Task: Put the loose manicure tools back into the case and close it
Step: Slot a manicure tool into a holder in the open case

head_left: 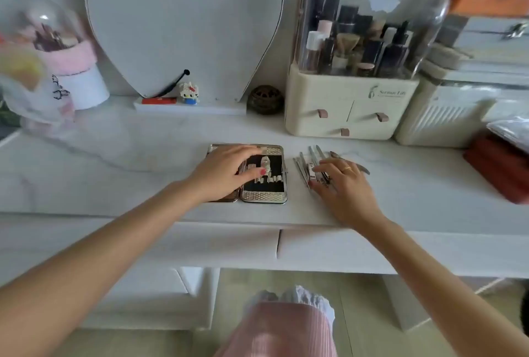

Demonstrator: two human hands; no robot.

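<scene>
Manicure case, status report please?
Case open, left hand flat on it. Right hand on loose tools beside it. Nothing in the way.

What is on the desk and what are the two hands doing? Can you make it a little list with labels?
case: open case, lying flat on the white desk
inside case: one tool already in its slot
loose tools: metal pile right of the case
left hand: left hand rests flat on the case
right hand: right hand lies on the loose tools, fingers spread
behind: makeup organizer, small toy figure
</scene>
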